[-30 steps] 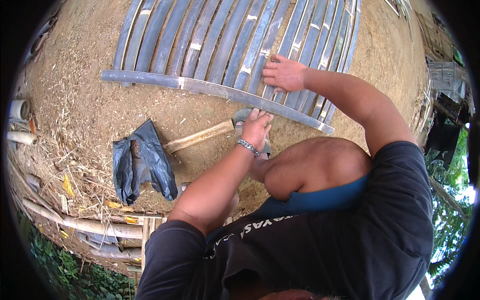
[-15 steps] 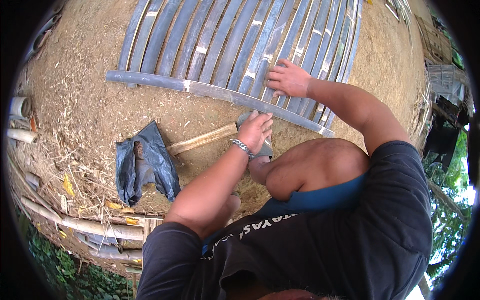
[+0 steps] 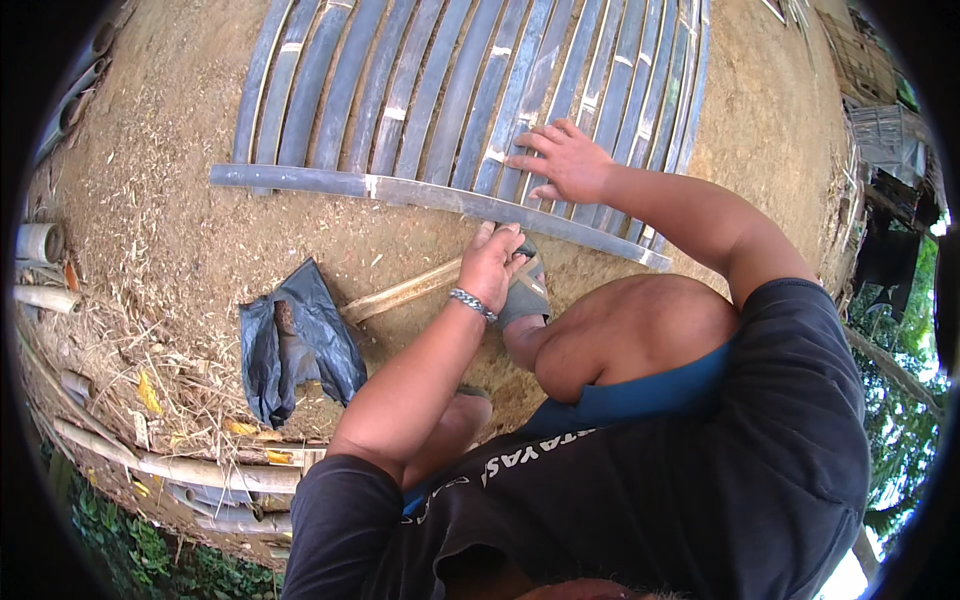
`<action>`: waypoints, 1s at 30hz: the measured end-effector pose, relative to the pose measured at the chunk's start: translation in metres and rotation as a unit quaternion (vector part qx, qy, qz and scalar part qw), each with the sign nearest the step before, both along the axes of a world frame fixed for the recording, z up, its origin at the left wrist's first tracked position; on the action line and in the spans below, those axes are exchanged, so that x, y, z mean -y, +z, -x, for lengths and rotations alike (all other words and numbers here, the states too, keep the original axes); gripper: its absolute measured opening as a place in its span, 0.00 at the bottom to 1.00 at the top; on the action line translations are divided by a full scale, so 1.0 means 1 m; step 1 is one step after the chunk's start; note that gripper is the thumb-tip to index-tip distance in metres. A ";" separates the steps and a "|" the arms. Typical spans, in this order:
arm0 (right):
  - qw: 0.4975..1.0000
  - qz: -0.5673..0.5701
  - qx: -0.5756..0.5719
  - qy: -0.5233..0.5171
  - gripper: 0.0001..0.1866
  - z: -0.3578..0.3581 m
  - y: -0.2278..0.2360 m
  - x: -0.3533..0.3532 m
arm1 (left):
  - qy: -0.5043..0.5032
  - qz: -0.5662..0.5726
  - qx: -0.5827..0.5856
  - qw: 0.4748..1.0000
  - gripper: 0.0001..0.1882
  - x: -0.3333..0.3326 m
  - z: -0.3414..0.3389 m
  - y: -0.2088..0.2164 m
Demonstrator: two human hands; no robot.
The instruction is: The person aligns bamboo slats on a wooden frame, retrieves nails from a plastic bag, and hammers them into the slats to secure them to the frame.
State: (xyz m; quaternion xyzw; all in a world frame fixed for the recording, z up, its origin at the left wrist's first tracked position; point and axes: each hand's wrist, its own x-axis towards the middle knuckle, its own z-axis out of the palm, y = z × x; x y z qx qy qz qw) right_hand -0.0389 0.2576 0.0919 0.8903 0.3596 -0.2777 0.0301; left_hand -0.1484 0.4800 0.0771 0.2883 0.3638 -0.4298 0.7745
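Several long grey-blue split-bamboo slats [image 3: 385,80] lie side by side on the dirt, with narrow gaps between them. A bamboo crosspiece [image 3: 300,181] runs across their near ends. My right hand [image 3: 572,165] rests over the slats right of centre, palm down with its fingers spread. At the crosspiece's near edge is my left hand [image 3: 488,268], wearing a chain bracelet [image 3: 473,303]. Its fingers are extended and its fingertips meet that edge; neither hand is closed around anything. Part of a pale wooden stick [image 3: 400,288] lies behind my left hand.
A crumpled black plastic bag [image 3: 335,335] lies left of my left forearm. My shod foot [image 3: 525,295] stands just right of my left hand. Bamboo poles [image 3: 215,472] and dry scraps lie at the lower left, with cut bamboo tubes [image 3: 40,242] at the left edge.
My right hand has shifted left across the slats, its fingers spreading wider. My left hand has moved slightly left along the crosspiece's near edge. The whole view has also shifted a little.
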 end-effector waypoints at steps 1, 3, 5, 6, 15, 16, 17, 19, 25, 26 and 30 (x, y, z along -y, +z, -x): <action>1.000 0.009 -0.005 -0.001 0.33 -0.001 0.002 -0.002 | -0.006 0.005 0.007 1.000 0.25 0.000 -0.001 0.002; 1.000 0.020 -0.010 -0.001 0.32 -0.004 0.003 -0.004 | -0.017 0.003 0.014 1.000 0.27 0.000 -0.003 0.004; 1.000 0.024 -0.011 0.002 0.32 -0.004 0.002 -0.005 | -0.029 0.003 0.014 0.999 0.29 0.000 -0.003 0.007; 1.000 0.021 -0.011 0.000 0.32 -0.003 0.003 -0.004 | -0.037 0.004 0.011 0.999 0.30 0.000 -0.004 0.010; 0.973 -0.076 0.089 -0.201 0.27 0.016 0.008 0.020 | -0.021 0.011 0.002 1.000 0.37 -0.006 -0.001 0.007; 0.952 -0.089 0.113 -0.272 0.26 0.020 0.007 0.027 | -0.009 0.010 -0.005 1.000 0.38 -0.009 0.000 0.005; 0.925 -0.103 0.136 -0.340 0.24 0.025 0.006 0.034 | -0.015 0.006 0.001 1.000 0.38 -0.013 0.001 0.004; 0.881 -0.066 0.082 -0.461 0.24 0.042 0.006 0.047 | -0.030 -0.002 0.011 0.999 0.40 -0.022 -0.002 0.009; 0.790 -0.048 -0.075 -0.606 0.27 0.077 0.008 0.022 | -0.066 -0.010 0.040 0.997 0.43 -0.040 0.001 0.010; 0.774 -0.071 -0.075 -0.625 0.27 0.081 0.003 0.019 | -0.071 -0.008 0.040 0.997 0.43 -0.041 0.001 0.011; 0.730 -0.115 -0.021 -0.674 0.29 0.094 -0.005 0.020 | -0.085 -0.016 0.043 0.995 0.43 -0.046 -0.001 0.017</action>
